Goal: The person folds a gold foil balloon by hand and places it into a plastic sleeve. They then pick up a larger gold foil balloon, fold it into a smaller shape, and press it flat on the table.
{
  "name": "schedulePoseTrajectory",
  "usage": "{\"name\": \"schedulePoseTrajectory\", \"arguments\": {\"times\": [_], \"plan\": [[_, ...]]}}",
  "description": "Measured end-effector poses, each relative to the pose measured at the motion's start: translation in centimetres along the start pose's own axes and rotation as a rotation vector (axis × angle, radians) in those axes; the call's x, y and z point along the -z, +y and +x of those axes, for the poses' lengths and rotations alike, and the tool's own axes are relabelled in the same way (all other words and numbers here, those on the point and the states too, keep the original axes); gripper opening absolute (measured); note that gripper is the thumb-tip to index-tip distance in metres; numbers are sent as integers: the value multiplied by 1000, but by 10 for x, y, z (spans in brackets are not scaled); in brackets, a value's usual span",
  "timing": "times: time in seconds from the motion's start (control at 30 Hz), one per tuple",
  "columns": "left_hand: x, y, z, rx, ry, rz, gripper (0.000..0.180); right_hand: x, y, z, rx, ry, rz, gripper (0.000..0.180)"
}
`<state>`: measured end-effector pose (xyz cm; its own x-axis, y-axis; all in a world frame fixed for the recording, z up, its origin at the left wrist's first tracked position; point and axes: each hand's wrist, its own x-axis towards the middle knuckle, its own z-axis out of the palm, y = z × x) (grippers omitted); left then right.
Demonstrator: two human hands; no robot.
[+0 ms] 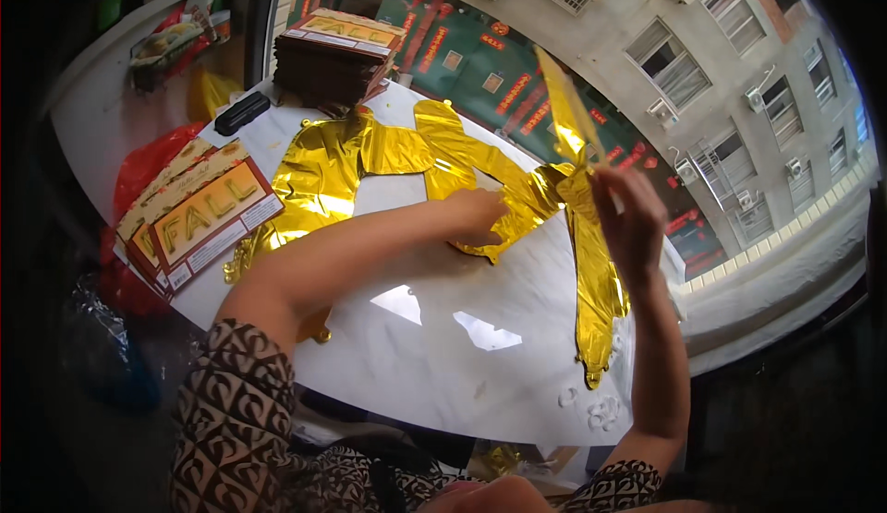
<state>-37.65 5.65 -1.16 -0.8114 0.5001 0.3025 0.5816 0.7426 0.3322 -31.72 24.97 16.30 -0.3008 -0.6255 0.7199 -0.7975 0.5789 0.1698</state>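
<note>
Flat, uninflated gold foil balloons (319, 171) spread across the white table, linked or overlapping in a row. In the middle of the row, my left hand (476, 216) lies on the foil with its fingers curled against it. My right hand (633, 222), raised at the right, pinches the gold foil balloon (596, 277) at that end. One part of this foil stands up above the fingers, and another drapes down toward the table's right edge. The exact fold between the right fingertips is hidden.
Printed cards (208, 208) fan out at the left beside a red plastic bag (152, 167). A tall stack of similar cards (337, 56) stands at the back near a black stapler-like object (242, 113). Small clear rings (603, 411) lie near the right front edge. A window is behind.
</note>
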Motion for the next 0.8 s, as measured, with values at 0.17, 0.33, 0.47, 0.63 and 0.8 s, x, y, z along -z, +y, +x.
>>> {"name": "schedulePoseTrajectory", "arguments": {"times": [0.17,0.33,0.47,0.63,0.8], "plan": [[-73,-70,55,-414,173,-921,51,-33,-67,-53,142,-199,427,17],[-63,-1,109,-56,89,-1285,64,-19,-125,-121,115,-415,687,17],[-43,24,134,299,26,-1498,78,-6,-164,-169,131,-596,815,27],[-31,-9,154,390,39,-1707,80,2,-169,-167,141,-554,740,25],[-10,-12,135,-111,-72,203,48,-2,-145,-183,4,-526,672,22]]}}
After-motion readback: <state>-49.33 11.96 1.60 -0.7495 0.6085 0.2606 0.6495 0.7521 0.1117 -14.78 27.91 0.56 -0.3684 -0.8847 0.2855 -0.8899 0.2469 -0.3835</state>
